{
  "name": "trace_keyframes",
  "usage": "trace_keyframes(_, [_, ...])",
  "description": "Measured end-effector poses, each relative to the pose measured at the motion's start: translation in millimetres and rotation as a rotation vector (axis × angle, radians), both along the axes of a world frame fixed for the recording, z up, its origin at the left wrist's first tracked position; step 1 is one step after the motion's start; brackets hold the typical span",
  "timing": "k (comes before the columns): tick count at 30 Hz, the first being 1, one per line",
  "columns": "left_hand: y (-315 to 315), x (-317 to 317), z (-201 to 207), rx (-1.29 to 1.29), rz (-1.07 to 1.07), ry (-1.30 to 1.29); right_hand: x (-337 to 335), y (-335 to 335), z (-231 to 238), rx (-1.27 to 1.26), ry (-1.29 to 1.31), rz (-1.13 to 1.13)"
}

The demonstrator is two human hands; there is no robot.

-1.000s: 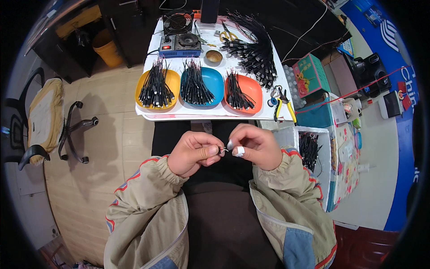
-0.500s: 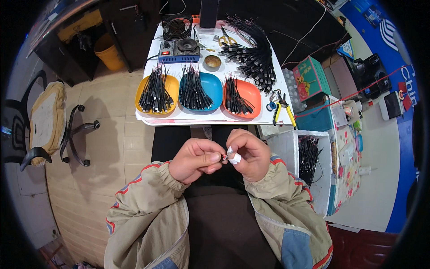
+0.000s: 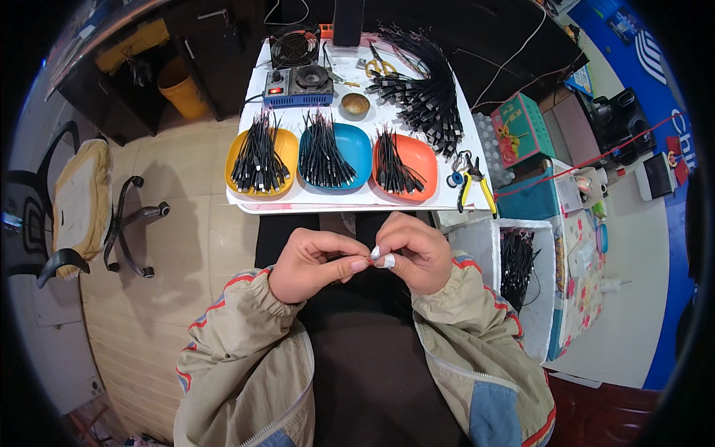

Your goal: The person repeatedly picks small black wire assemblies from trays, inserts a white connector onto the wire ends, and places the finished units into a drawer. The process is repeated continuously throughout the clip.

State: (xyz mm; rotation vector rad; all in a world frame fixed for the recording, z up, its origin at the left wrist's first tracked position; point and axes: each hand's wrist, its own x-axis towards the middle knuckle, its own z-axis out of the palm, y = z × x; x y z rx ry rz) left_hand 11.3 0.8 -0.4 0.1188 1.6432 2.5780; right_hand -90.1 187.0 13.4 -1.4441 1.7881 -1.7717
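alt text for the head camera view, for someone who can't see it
Seen from above, a person's left hand and right hand meet fingertip to fingertip over their lap, pinching something too small to identify. Ahead, a white table holds yellow, blue and orange dishes of short black cables.

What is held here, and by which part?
Both hands, left hand and right hand, pinch one small item between fingertips above the lap; too small to identify, or tell where it is gripped.

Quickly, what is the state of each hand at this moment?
Left hand: fingers closed, pinching a small thin reddish piece; what it is cannot be told.
Right hand: fingers closed, white-taped fingertips pinching at the same piece.
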Motion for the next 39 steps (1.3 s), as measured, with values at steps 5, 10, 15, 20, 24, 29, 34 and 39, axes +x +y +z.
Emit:
trace_keyframes(5, [-2, -18, -2, 0.151, -0.089, -0.179, -4, -4, -11, -0.031, -0.152, -0.096])
trace_keyframes(10, [-20, -49, 22, -0.072, 0.090, -0.112, -20, -10, -26, -0.150, -0.392, -0.265])
trace_keyframes(15, [-63, -145, 42, -1.328, 0.364, 0.658, -35, -5, -51, 0.089, -0.166, -0.088])
trace_keyframes(20, [-75, -245, 11, -1.745, 0.130, 0.646, -28, -15, -86, 0.125, -0.313, 0.128])
trace_keyframes(24, [-79, -286, -26, -1.797, 0.030, 0.446, -33, -12, -106, 0.165, -0.377, 0.148])
trace_keyframes(29, [-82, -305, -54, -1.856, -0.011, 0.284, -44, -4, -120, 0.202, -0.581, 0.055])
trace_keyframes(34, [-78, -314, -60, -1.915, -0.004, 0.251, -47, -7, -132, 0.129, -0.606, 0.027])
trace_keyframes(39, [-74, -321, -64, -1.916, 0.011, 0.328, -48, -7, -137, 0.135, -0.649, 0.065])
